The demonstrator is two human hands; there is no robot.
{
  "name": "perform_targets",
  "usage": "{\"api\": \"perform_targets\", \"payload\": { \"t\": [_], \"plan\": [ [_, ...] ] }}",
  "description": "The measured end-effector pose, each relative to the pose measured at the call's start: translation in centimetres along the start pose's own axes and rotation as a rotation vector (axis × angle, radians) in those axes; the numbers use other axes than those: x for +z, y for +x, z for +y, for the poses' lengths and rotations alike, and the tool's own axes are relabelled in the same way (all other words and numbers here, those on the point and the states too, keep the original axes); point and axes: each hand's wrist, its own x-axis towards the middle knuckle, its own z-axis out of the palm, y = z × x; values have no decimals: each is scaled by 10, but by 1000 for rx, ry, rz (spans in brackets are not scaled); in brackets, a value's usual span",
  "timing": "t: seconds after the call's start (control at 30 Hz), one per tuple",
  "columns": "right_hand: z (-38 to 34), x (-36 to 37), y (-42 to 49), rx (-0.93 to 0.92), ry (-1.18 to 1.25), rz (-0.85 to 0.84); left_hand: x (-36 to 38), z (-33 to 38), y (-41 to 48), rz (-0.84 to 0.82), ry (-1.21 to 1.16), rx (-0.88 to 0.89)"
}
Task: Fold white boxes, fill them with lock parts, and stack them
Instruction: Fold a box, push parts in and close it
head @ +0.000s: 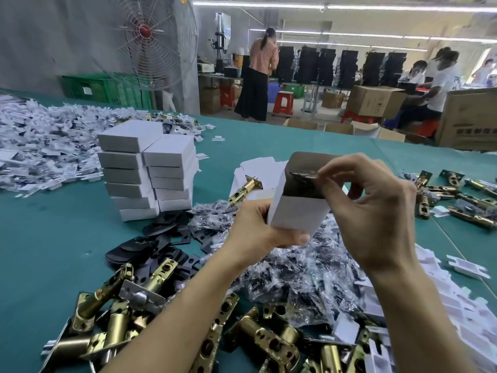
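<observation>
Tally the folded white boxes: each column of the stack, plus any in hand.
Left column: 6
Right column: 5
Open box held by left hand, right hand pinching a bagged part at its mouth: 1
Total: 12

Far left, a large round wire-caged fan with a red hub (pixel 145 30) stands before green plastic crates (pixel 107 90). Beyond the teal-covered table (pixel 53 251), a standing person (pixel 258 76) faces away near a red plastic stool (pixel 283 102). Brown cardboard cartons (pixel 373 100) sit far right.
</observation>
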Motion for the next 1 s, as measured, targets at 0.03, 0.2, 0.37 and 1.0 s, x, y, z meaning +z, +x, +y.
{"api": "perform_targets", "payload": {
  "t": [0.03, 0.2, 0.37, 1.0],
  "plan": [
    [0, 1, -1, 3, 1, -1, 1, 1, 0, 1, 2, 8],
    [7, -3, -1, 152, -71, -132, 0, -1, 2, 49, 23, 38],
    [6, -12, 1, 201, -255, -260, 1, -5, 1, 71, 101, 7],
    [9, -6, -1, 391, -193, -249, 2, 2, -1, 36, 147, 32]
  ]
}}
